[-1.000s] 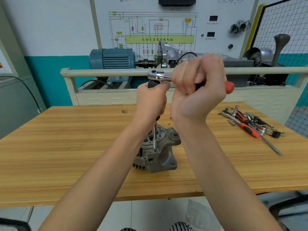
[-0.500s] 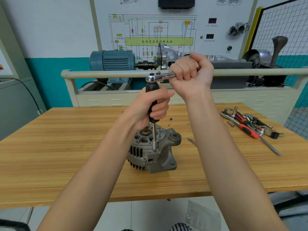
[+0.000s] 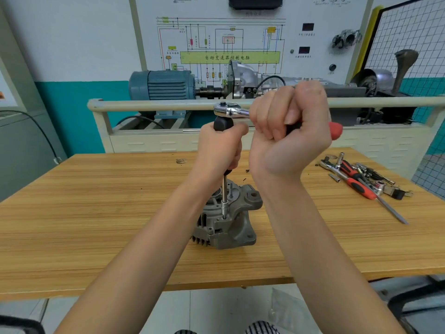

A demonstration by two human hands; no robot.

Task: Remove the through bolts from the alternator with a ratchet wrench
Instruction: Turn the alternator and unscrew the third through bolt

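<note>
The grey cast-metal alternator [image 3: 227,220] stood on end near the middle of the pale wooden workbench [image 3: 96,213], its finned side turned toward the person's left. A small steel socket on a slim extension shaft [image 3: 224,196] sat down on a through bolt at the near edge of the housing, the shaft close to upright. The left hand [image 3: 220,150] was wrapped around the black handle of that extension, steadying it. On top of it sat the chrome-headed ratchet wrench [image 3: 228,110], and the right hand [image 3: 291,131] was closed in a tight fist around its handle, with only the red butt end poking out past the palm.

As far as I could judge, the work was in mid-course: this bolt was still seated under the socket, so it was being loosened and not yet out. I could not see any drawn bolts lying by the alternator, nor tell how many remained in the housing.

Off to the right on the bench lay a scatter of spare tools [image 3: 361,179], among them a red-and-black handled screwdriver [image 3: 358,186], well apart from the alternator.
</note>
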